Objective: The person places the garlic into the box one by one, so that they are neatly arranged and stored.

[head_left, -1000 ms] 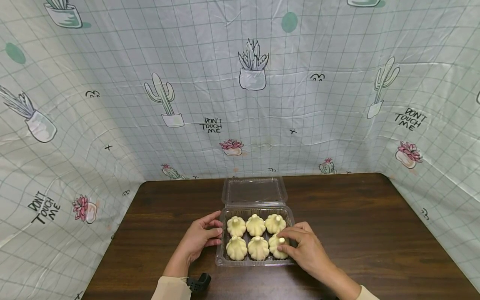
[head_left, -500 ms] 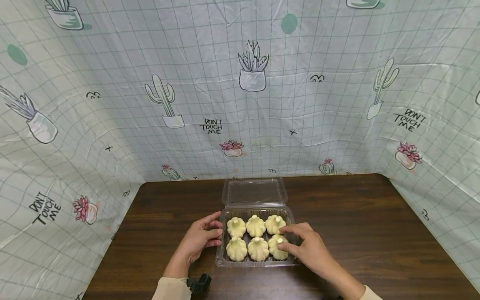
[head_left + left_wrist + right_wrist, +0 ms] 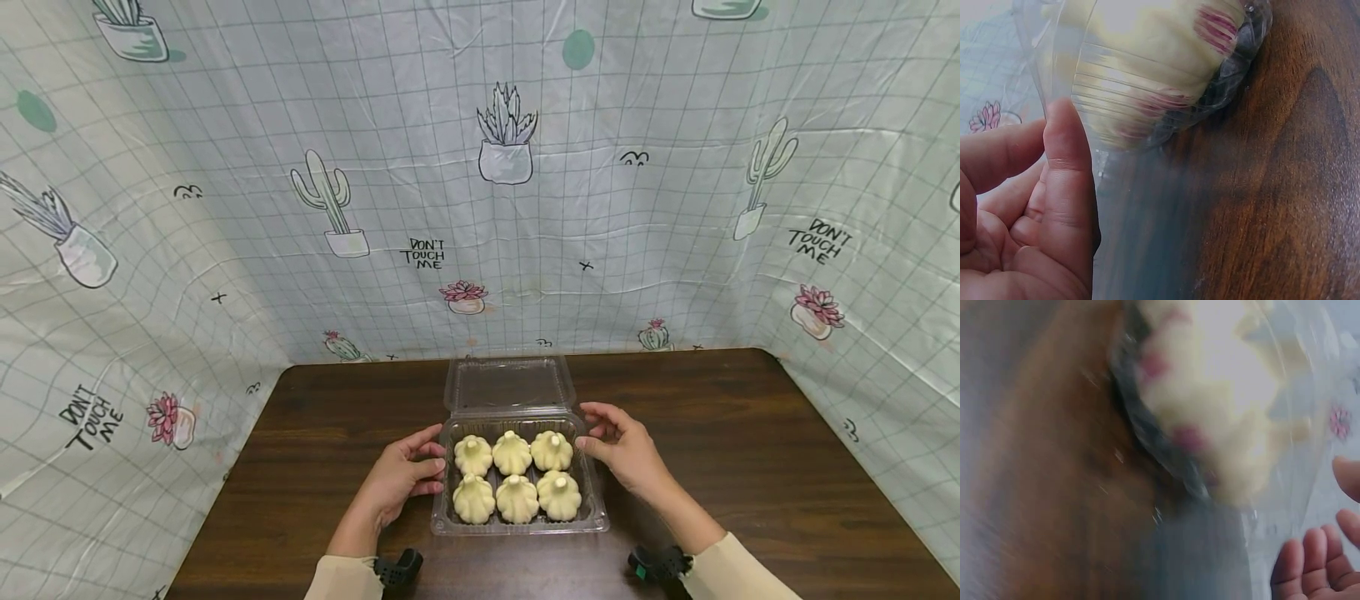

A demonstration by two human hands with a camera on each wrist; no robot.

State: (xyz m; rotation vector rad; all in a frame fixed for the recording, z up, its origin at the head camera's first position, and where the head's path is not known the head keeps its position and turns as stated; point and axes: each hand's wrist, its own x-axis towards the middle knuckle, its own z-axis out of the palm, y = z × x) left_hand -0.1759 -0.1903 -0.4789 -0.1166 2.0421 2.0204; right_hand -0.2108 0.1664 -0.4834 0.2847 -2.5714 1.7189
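Observation:
Several pale yellow garlic bulbs [image 3: 517, 497] with short stems sit in two rows in a clear plastic clamshell container [image 3: 517, 528]. Purple streaks mark the sides of the garlic [image 3: 1160, 103] in the left wrist view. My left hand [image 3: 401, 475] pinches the container's left rim between thumb and fingers. At the upper right rim is my right hand [image 3: 624, 450], thumb and fingers spread apart and holding nothing. In the blurred right wrist view its fingers [image 3: 1302, 559] are loosely bent beside the container wall [image 3: 1147, 419].
The container's hinged lid [image 3: 510, 385] lies back, open, toward the far edge of the dark wood table [image 3: 712, 433]. A cactus-print curtain [image 3: 510, 217] hangs behind and along both sides. Black bands [image 3: 660, 565] are on both wrists.
My right hand has let go of the front right garlic bulb and moved up and right to the container's right rim. The left hand has stayed on the left rim.

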